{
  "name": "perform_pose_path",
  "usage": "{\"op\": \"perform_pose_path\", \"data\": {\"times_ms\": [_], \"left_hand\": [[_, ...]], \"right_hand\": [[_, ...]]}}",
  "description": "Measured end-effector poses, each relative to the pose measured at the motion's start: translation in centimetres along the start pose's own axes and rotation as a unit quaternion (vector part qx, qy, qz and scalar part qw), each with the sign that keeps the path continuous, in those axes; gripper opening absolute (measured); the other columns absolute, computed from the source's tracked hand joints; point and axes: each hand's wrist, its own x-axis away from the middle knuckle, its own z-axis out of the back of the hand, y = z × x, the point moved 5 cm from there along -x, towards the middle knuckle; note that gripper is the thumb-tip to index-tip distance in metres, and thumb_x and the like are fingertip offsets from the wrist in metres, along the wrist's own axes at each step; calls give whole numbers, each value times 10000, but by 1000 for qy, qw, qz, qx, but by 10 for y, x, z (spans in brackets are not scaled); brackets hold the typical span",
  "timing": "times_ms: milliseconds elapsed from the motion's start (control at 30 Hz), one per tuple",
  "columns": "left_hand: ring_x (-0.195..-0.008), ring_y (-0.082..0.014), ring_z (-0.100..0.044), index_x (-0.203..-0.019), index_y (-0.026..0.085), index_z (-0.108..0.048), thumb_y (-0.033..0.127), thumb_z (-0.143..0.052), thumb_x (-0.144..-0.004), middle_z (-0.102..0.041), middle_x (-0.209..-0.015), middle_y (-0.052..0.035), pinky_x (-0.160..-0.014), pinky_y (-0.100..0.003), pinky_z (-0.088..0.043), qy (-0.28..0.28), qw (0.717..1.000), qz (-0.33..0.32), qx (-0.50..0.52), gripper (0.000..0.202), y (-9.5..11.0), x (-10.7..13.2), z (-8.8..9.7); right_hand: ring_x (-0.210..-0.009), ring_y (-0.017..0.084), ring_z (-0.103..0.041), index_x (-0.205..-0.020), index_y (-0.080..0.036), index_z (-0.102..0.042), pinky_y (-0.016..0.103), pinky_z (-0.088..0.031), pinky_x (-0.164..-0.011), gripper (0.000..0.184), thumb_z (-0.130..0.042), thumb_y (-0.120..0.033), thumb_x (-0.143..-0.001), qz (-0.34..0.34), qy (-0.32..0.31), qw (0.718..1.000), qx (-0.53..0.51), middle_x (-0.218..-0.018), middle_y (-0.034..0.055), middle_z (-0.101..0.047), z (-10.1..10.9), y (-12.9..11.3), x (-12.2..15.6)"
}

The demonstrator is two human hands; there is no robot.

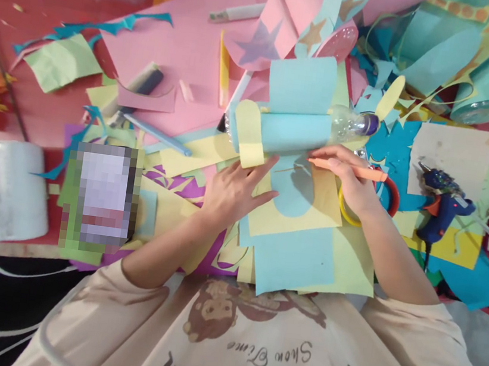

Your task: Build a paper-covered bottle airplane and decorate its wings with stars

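Observation:
My right hand (355, 182) grips an orange marker (365, 172), its writing end down near a light blue rounded paper piece (293, 198). That piece lies on a pale yellow sheet (318, 218). My left hand (232, 190) rests on the papers to the left, fingers spread, fingertips by the blue piece's upper edge. Just above both hands lies a clear plastic bottle (341, 124) with a purple cap, wrapped in light blue paper (296, 131). A yellow rounded strip (250, 139) crosses its left end. Beneath my right wrist are red and yellow ring handles (393, 199), partly covered.
A blue glue gun (441, 212) lies at the right, beside a beige sheet (455, 157). At the left are a phone (105, 197) and a white case (11, 191). Colored paper scraps (190, 185), a blue pen (158, 134) and a pink sheet (177, 42) spread around.

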Motion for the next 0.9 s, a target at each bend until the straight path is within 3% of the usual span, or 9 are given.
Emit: {"op": "perform_pose_path", "data": {"times_ms": [67, 233, 467, 700, 900], "left_hand": [[-1057, -302, -629, -1461, 259, -423, 486, -581, -903, -704, -1133, -108, -855, -383, -474, -8, 1000, -6, 7, 622, 0, -1, -3], [-1120, -341, -580, -1469, 245, -417, 473, -608, -875, -639, -1246, -143, -937, -455, -439, -5, 999, 8, 33, 664, -4, -2, -3], [-1110, -336, -569, -1449, 254, -440, 444, -622, -857, -616, -1262, -129, -937, -448, -440, -3, 999, 6, 47, 648, -7, -1, -2], [-1089, -340, -576, -1452, 225, -419, 453, -565, -887, -635, -1249, -131, -930, -471, -439, 13, 999, -24, 45, 627, -7, 0, -2], [-1037, -322, -596, -1425, 225, -456, 445, -577, -884, -649, -1223, -122, -908, -449, -453, 22, 999, -25, 37, 596, -6, 1, 0]], "right_hand": [[-983, 173, -675, -968, -235, -683, 307, -536, -844, 203, -514, -335, -917, 12, 8, 1000, -10, -1005, 9, -710, 2, 1, 1], [-590, 82, -541, -873, -224, -602, 219, -449, -568, 115, -573, -329, -909, 43, 14, 999, -12, -683, -46, -579, 6, 3, 8], [-586, 97, -630, -836, -195, -624, 216, -474, -525, 90, -647, -276, -868, 56, 56, 995, 60, -687, -17, -686, 6, 3, 20], [-584, 114, -646, -756, -200, -624, 222, -469, -492, 107, -644, -267, -837, 84, 62, 985, 140, -693, 0, -726, 1, -4, 18], [-589, 112, -655, -772, -202, -612, 218, -487, -507, 65, -633, -212, -833, 99, 45, 984, 142, -728, 0, -731, -1, -3, 18]]}}
